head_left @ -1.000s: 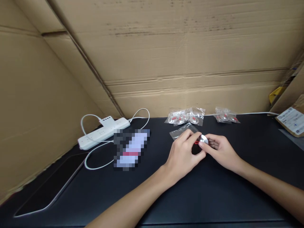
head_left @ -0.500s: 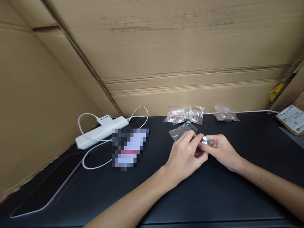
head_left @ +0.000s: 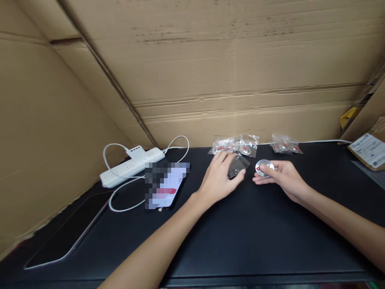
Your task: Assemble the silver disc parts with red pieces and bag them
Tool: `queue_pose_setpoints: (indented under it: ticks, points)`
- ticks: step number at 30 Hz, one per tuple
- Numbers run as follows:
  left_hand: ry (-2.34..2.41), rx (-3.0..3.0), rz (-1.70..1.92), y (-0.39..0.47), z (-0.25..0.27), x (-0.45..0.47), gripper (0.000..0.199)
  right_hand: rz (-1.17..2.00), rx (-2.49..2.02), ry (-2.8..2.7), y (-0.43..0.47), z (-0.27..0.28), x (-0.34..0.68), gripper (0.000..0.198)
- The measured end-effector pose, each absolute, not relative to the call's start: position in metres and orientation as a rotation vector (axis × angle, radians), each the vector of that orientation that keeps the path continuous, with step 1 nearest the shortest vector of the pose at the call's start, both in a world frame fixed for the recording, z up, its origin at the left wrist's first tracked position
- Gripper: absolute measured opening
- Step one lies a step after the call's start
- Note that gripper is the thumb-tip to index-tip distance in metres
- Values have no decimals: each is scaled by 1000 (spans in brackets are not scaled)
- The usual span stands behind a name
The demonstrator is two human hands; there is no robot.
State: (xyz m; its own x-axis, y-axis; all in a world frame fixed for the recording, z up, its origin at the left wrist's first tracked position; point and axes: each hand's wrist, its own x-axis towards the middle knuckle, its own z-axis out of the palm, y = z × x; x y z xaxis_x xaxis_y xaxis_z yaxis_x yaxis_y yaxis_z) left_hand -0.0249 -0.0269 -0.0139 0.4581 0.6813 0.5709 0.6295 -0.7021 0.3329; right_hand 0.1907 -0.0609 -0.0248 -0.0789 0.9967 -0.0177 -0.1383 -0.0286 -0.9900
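Observation:
Between the thumb and fingers of my right hand (head_left: 284,176) is a small round silver disc (head_left: 267,163) with a red piece on its face. The thumb lies across the disc, so part of it is hidden. My left hand (head_left: 219,176) is open, thumb and fingers apart, over the left part of a clear plastic bag (head_left: 239,165). Whether its fingertips touch the bag I cannot tell. Just behind that hand lie several bagged silver discs (head_left: 231,146) with red pieces. More bagged discs (head_left: 285,147) rest farther right, by the cardboard wall.
A white power strip (head_left: 132,166) with looping cables stands left of a partly blurred phone (head_left: 171,186). At far left lies a dark flat panel (head_left: 69,233) with a pale edge. A labelled packet (head_left: 368,150) sits at the right. Cardboard walls (head_left: 192,72) enclose the black table (head_left: 255,241).
My hands have come apart. The left has let go of the disc and moved left over the plastic bag, while the right keeps the disc, whose face with the red piece now shows.

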Motion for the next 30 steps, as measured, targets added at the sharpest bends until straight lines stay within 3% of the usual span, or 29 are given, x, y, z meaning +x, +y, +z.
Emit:
queue_pose_setpoints:
  ticks: [4,7,16,24,30]
  points:
    - [1373,2698,785,-10,-27,-34,63,1327,-1084,-1151,-58,-24,195,42]
    - [1429,2667,614,-6,-32,-36,67,1332,-1091,-1170,-59,-23,193,44]
    - [1219,2586,750,-12,-30,-31,55,1155,-1121,-1346,-58,-19,193,43]
    - [1109,2444,768,-28,-23,-19,70,1037,-1096,-1470,-66,-7,191,29]
    - [1221,2281,848,-26,-25,-17,43,1034,-1097,-1638,-74,-11,185,26]
